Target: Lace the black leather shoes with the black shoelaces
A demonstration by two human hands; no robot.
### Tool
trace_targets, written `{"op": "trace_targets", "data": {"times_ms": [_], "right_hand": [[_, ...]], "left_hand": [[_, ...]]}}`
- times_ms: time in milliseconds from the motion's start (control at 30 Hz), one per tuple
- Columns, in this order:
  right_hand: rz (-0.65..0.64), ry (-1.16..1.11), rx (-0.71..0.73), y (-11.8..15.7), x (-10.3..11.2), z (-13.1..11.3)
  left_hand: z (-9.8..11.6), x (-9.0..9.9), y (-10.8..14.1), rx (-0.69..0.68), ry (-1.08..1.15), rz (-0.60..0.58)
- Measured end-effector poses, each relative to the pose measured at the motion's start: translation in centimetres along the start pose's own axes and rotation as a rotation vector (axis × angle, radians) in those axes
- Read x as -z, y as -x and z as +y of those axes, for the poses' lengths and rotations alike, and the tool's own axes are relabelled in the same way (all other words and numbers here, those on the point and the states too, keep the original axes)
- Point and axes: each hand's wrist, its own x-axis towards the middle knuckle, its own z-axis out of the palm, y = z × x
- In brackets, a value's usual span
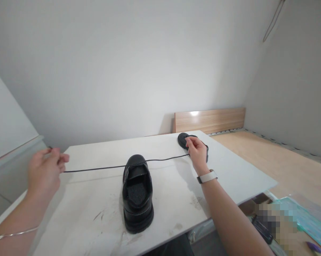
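Observation:
A black shoe [138, 209] stands upright on the white table, its heel towards me and its toe pointing away. A thin black shoelace [96, 169] runs across its front from side to side. My left hand [45, 170], slightly blurred, is closed on the lace's left end, out beyond the table's left side. On the right, my right hand [197, 151] pinches the other end, with the fingers closed. Partly hidden behind that hand, a second black shoe [183, 139] lies at the back of the table.
The white tabletop [96, 199] has dark smudges near its front edge. Behind it to the right are a wooden headboard [211, 120] and a pale wooden surface [245, 145]. A teal plastic item [301, 217] and a purple object [315, 247] lie at the lower right.

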Motion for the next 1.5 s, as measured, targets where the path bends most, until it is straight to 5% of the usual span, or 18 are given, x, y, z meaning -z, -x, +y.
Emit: {"op": "trace_targets", "data": {"times_ms": [233,400,667,933,1267,1500], "right_hand": [[-0.638,-0.089,-0.115,2.1,-5.9,-1.1],[-0.826,-0.075,-0.164,4.8,-6.6,-0.6],[-0.825,0.132,0.081,6.6,-7.1,-1.2],[-0.760,0.133,0.164,7.0,-7.2,-1.4],[-0.759,0.187,0.135,7.0,-7.1,-1.5],[-0.735,0.176,0.154,7.1,-7.1,-1.1]], "left_hand": [[1.8,-4.2,3.5,-0.130,-0.300,-0.458],[0.9,-5.1,6.7,-0.262,-0.414,-0.668],[-0.2,-4.8,9.0,-0.383,-0.460,-0.724],[-0.4,-5.6,9.5,-0.196,-0.356,-0.718],[-0.7,-5.7,9.4,-0.131,-0.346,-0.781],[-1.6,-6.1,9.4,-0.419,-0.343,-0.597]]}}
